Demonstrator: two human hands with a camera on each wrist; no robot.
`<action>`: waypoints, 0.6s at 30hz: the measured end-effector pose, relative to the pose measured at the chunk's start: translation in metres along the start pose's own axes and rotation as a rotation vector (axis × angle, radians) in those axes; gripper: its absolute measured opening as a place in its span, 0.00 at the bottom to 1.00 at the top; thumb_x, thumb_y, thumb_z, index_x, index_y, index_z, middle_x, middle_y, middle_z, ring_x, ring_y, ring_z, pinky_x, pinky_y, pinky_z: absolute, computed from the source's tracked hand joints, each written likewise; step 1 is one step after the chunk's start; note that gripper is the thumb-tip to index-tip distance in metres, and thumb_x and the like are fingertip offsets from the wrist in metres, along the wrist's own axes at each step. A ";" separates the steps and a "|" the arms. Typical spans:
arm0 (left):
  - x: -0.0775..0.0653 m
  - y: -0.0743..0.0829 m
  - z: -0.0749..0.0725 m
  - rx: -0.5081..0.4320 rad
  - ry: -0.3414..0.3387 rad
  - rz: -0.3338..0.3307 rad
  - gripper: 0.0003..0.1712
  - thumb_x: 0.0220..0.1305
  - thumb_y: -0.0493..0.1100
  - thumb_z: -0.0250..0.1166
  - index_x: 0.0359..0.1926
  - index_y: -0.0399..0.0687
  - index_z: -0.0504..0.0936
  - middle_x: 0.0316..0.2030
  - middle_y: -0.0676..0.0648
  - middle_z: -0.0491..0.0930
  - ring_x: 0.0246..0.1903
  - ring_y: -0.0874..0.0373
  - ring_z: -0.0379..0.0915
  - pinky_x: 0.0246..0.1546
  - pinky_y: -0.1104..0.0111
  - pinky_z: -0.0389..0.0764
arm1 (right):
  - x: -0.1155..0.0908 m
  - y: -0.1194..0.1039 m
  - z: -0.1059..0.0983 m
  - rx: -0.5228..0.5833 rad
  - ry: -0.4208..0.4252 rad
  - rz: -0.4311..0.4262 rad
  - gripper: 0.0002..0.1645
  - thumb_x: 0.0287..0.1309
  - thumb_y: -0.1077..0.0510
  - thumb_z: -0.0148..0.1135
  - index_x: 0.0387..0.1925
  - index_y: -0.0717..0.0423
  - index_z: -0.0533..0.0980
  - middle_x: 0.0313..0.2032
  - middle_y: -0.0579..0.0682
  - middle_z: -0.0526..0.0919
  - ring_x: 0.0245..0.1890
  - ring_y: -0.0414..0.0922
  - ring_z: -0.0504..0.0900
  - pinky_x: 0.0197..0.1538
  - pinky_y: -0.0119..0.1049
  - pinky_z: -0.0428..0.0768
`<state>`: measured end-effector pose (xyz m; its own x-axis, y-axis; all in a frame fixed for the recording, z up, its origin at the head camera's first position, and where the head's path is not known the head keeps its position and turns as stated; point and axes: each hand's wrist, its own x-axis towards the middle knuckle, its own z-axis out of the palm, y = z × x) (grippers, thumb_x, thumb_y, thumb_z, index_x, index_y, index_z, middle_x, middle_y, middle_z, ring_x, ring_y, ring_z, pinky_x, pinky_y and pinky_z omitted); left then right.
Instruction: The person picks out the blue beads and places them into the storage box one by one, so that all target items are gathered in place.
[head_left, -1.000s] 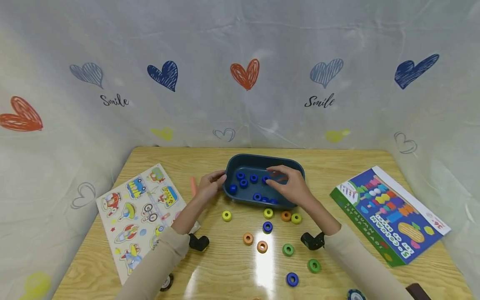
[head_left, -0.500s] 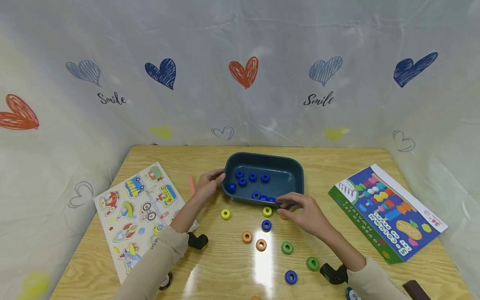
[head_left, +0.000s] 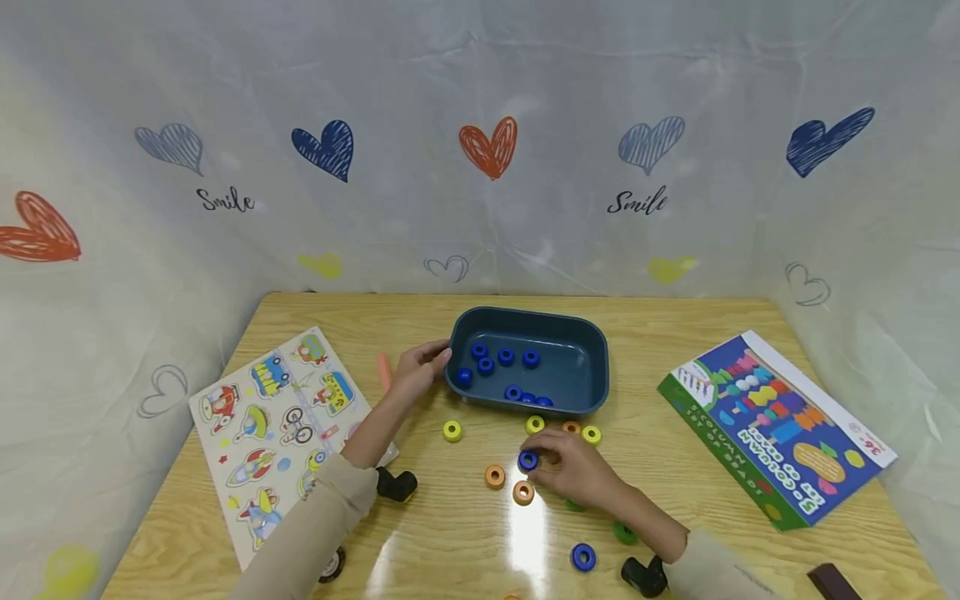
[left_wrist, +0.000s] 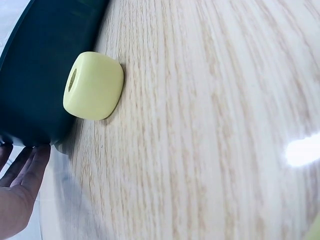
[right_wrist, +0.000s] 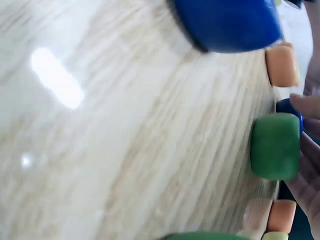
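A dark blue-green tray [head_left: 577, 367] stands at the middle back of the table, with several blue beads [head_left: 506, 357] inside. At its left end my left hand [head_left: 418, 372] rests straight fingers against the outer wall; the left wrist view shows these fingertips [left_wrist: 41, 152] touching the tray. In front of the tray, my right hand [head_left: 577, 471] pinches a blue ring-shaped bead [head_left: 528, 460] between thumb and fingers, low over the table. Two orange beads [head_left: 523, 492] lie just left of and below that hand. A green bead [right_wrist: 276, 146] is partly hidden beneath it in the head view.
Yellow beads [head_left: 452, 431] and an orange bead [head_left: 572, 427] lie along the tray's near side. Another blue bead [head_left: 583, 557] sits nearer the front. A picture puzzle board [head_left: 277, 433] lies left, a bead-set box [head_left: 780, 429] right. An orange stick [head_left: 385, 371] is beside the left hand.
My right hand has left the tray's inside, come out over its near edge, and moved down-left to the blue bead, which it now pinches. My left hand stays at the tray's end.
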<state>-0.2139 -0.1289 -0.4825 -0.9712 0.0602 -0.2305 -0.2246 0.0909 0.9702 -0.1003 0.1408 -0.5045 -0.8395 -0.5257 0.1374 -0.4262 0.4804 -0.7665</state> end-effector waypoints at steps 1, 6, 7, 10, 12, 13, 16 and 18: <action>0.000 0.000 0.000 -0.003 -0.001 -0.001 0.19 0.66 0.42 0.57 0.57 0.41 0.75 0.51 0.42 0.75 0.45 0.55 0.73 0.43 0.70 0.76 | 0.000 -0.001 0.001 -0.021 -0.003 -0.003 0.18 0.44 0.62 0.72 0.42 0.55 0.80 0.40 0.44 0.79 0.39 0.40 0.77 0.38 0.34 0.77; 0.001 0.000 0.000 -0.007 0.001 -0.015 0.18 0.66 0.42 0.57 0.56 0.44 0.75 0.50 0.44 0.75 0.45 0.56 0.73 0.43 0.70 0.76 | 0.001 -0.002 0.003 -0.057 -0.003 -0.004 0.18 0.44 0.63 0.72 0.41 0.54 0.80 0.39 0.43 0.79 0.39 0.39 0.77 0.37 0.32 0.77; 0.001 0.000 0.000 -0.004 0.000 -0.015 0.18 0.67 0.42 0.57 0.56 0.44 0.75 0.50 0.44 0.75 0.45 0.56 0.73 0.44 0.70 0.76 | 0.001 -0.002 0.003 -0.057 -0.004 -0.001 0.18 0.44 0.63 0.72 0.41 0.54 0.80 0.39 0.43 0.79 0.39 0.39 0.77 0.37 0.32 0.77; 0.001 0.000 0.000 -0.002 0.005 -0.015 0.18 0.67 0.42 0.57 0.56 0.43 0.75 0.51 0.44 0.75 0.46 0.56 0.72 0.44 0.70 0.76 | 0.001 -0.004 0.001 -0.034 -0.014 0.014 0.17 0.44 0.63 0.72 0.40 0.54 0.80 0.39 0.43 0.79 0.38 0.38 0.77 0.36 0.33 0.77; 0.001 0.000 0.000 -0.001 0.008 -0.011 0.18 0.66 0.42 0.57 0.56 0.43 0.75 0.51 0.44 0.75 0.46 0.56 0.72 0.44 0.70 0.76 | 0.001 -0.006 -0.001 0.004 -0.019 0.020 0.17 0.45 0.64 0.71 0.41 0.55 0.80 0.38 0.43 0.78 0.38 0.39 0.78 0.37 0.34 0.78; 0.001 0.000 0.000 0.002 0.009 -0.008 0.19 0.66 0.42 0.57 0.56 0.42 0.75 0.51 0.44 0.75 0.46 0.56 0.72 0.44 0.70 0.76 | 0.001 -0.008 -0.003 0.028 -0.020 0.020 0.17 0.46 0.64 0.71 0.41 0.56 0.80 0.38 0.44 0.79 0.38 0.39 0.78 0.36 0.35 0.79; 0.001 -0.001 0.001 0.005 0.004 0.004 0.19 0.66 0.42 0.57 0.57 0.42 0.75 0.51 0.43 0.75 0.46 0.55 0.72 0.44 0.70 0.76 | 0.003 -0.013 -0.009 0.084 -0.004 0.007 0.17 0.48 0.64 0.69 0.42 0.57 0.79 0.39 0.44 0.79 0.37 0.41 0.79 0.36 0.37 0.80; 0.001 -0.001 0.000 0.004 -0.001 0.009 0.19 0.66 0.42 0.57 0.57 0.41 0.75 0.52 0.43 0.74 0.47 0.55 0.72 0.44 0.69 0.76 | 0.006 -0.017 -0.015 0.113 0.022 -0.020 0.17 0.48 0.64 0.69 0.43 0.58 0.79 0.40 0.46 0.79 0.35 0.42 0.80 0.35 0.38 0.80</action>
<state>-0.2142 -0.1286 -0.4839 -0.9731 0.0615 -0.2219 -0.2156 0.0939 0.9719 -0.1031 0.1399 -0.4816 -0.8389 -0.5183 0.1661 -0.4034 0.3874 -0.8289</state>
